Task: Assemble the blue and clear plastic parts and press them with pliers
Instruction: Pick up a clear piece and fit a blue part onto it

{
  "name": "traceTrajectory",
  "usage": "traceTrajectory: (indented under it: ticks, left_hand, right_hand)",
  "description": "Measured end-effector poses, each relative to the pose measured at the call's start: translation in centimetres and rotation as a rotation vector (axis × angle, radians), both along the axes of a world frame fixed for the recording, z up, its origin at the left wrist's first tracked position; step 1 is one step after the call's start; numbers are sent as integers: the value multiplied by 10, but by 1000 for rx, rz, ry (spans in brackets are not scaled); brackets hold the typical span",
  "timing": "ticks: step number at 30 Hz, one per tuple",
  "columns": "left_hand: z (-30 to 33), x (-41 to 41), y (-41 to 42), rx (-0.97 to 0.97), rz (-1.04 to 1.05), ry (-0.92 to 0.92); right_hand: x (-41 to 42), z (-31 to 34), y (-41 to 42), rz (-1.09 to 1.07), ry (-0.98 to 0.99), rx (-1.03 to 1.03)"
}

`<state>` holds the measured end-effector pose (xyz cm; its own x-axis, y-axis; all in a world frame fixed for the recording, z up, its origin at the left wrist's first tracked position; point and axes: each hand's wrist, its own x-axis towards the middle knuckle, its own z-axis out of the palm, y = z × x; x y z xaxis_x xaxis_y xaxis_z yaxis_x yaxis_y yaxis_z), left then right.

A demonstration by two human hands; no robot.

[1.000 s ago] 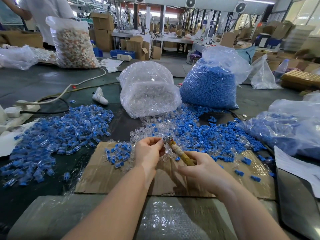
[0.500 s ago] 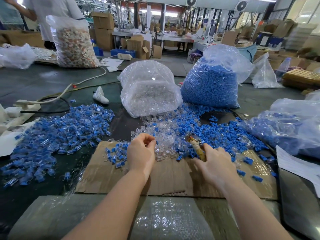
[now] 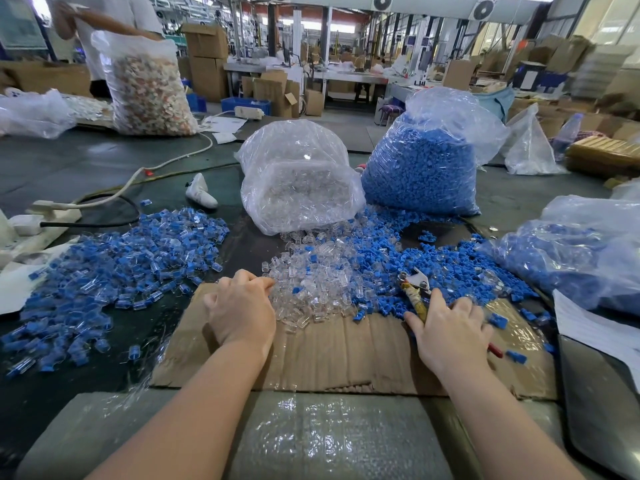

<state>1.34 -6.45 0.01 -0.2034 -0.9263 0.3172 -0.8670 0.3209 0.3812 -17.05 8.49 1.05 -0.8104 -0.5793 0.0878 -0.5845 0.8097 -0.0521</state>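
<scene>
My left hand (image 3: 242,310) rests knuckles-up on the cardboard sheet (image 3: 332,355), fingertips curled into the edge of the loose clear parts pile (image 3: 311,289); whether it holds a piece is hidden. My right hand (image 3: 450,327) grips the pliers (image 3: 414,289), whose taped handle and metal jaws point up into the loose blue parts pile (image 3: 433,268). A heap of assembled blue-and-clear pieces (image 3: 121,268) lies to the left on the dark table.
A bag of clear parts (image 3: 298,178) and a bag of blue parts (image 3: 426,157) stand behind the piles. Another bag of blue pieces (image 3: 581,251) lies at right. A power strip and cables (image 3: 45,216) sit far left. A person stands at back left.
Both hands have dropped from mid-air and moved apart: the left to the clear pile, the right with the pliers to the blue pile.
</scene>
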Motion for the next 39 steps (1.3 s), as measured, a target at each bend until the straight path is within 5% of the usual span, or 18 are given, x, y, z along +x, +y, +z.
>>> traceTrajectory:
  ticks: [6,10,15,22,39]
  left_hand:
    - [-1,-13,11,-29,-68,83]
    - [-4,-28,28,-33,-296,303]
    - [-12,-46,50,16,-514,342]
    - [-23,-52,57,44,-544,311]
    - [-22,-45,58,76,-546,369]
  right_hand:
    - [1,-4,-1,-7,23,10]
    - [0,-3,-2,-9,0,2]
    - [6,-1,-3,25,88,5]
    - [24,-8,-18,372,144,-316]
    - [45,-29,-24,322,84,-482]
